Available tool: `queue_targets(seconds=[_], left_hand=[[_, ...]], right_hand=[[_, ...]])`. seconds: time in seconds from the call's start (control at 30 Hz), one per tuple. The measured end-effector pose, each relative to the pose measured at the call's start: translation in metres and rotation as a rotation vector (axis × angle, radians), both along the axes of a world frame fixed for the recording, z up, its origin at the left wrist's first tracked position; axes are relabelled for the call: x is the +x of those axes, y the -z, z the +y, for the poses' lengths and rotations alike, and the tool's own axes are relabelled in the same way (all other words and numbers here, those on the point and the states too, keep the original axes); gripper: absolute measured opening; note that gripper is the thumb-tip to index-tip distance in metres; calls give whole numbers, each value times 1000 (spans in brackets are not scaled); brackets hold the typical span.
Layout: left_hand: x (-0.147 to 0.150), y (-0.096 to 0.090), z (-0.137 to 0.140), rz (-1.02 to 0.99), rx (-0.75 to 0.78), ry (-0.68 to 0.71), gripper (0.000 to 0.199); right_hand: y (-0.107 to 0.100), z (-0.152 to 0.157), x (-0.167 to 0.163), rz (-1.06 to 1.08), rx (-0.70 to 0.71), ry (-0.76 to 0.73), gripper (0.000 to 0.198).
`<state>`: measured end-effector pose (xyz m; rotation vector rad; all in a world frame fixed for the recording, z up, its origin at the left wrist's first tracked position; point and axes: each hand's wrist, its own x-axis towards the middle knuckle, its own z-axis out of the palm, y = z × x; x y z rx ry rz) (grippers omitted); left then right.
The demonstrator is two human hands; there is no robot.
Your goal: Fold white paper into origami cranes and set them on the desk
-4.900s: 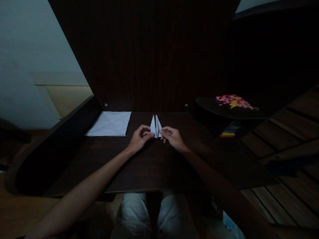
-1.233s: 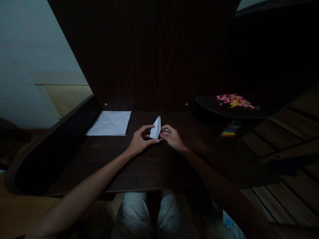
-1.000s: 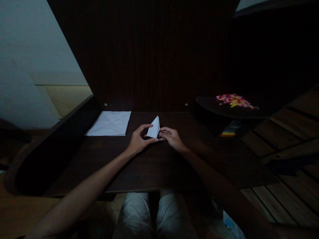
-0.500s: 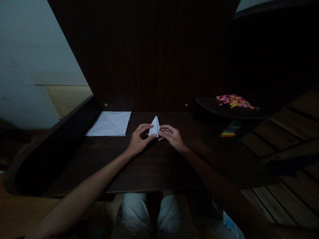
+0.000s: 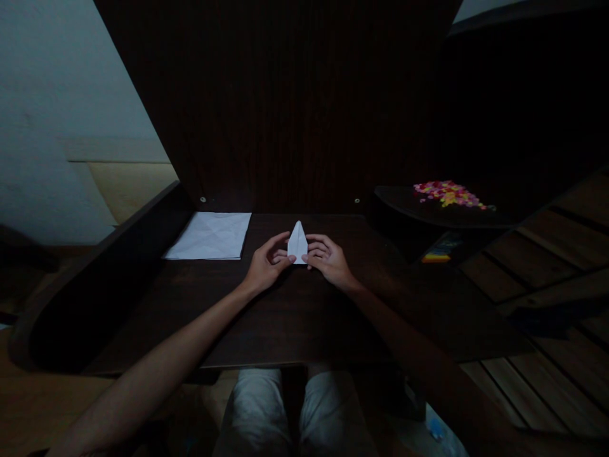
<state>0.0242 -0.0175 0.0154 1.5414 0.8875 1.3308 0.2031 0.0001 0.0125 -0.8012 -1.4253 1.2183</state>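
Note:
Between my hands stands a small piece of folded white paper, pointed at the top, straight along the bottom, with a crease down its middle. My left hand grips its left side, the thumb on the lower left front and the fingers at the edge and behind. On the right side my right hand holds it the same way, thumb on the lower right corner. Part of the fingers is hidden behind the paper. Both hands are over the dark wooden desk.
A stack of white paper sheets lies at the desk's back left, beside the raised side panel. To the right, a curved shelf carries a heap of small pink, red and yellow pieces. A tall dark panel closes off the back.
The folded paper has turned from an angled view to face me flat, its crease now showing. Both thumbs have shifted to its lower corners; the hands stay in nearly the same place.

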Motion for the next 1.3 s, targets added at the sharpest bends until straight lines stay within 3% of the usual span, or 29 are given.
queue_targets(seconds=[0.2, 0.4, 0.53, 0.7, 0.8, 1.07, 1.3], left_hand=[[-1, 1, -1, 36, 32, 29, 60], [-2, -3, -2, 43, 71, -14, 44], [-4, -4, 0, 90, 72, -50, 26], [-5, -2, 2, 80, 44, -74, 24], [-5, -4, 1, 77, 33, -87, 21], [-3, -7, -3, 43, -14, -82, 15], [1, 0, 1, -56, -77, -79, 26]], right_hand=[[3, 2, 1, 5, 6, 13, 51], [5, 2, -1, 36, -17, 38, 57], [2, 2, 0, 19, 35, 24, 39], [-2, -1, 5, -41, 81, 0, 17], [-4, -3, 5, -18, -1, -32, 20], [-1, -1, 1, -70, 41, 42, 25], [-1, -2, 1, 0, 40, 57, 48]])
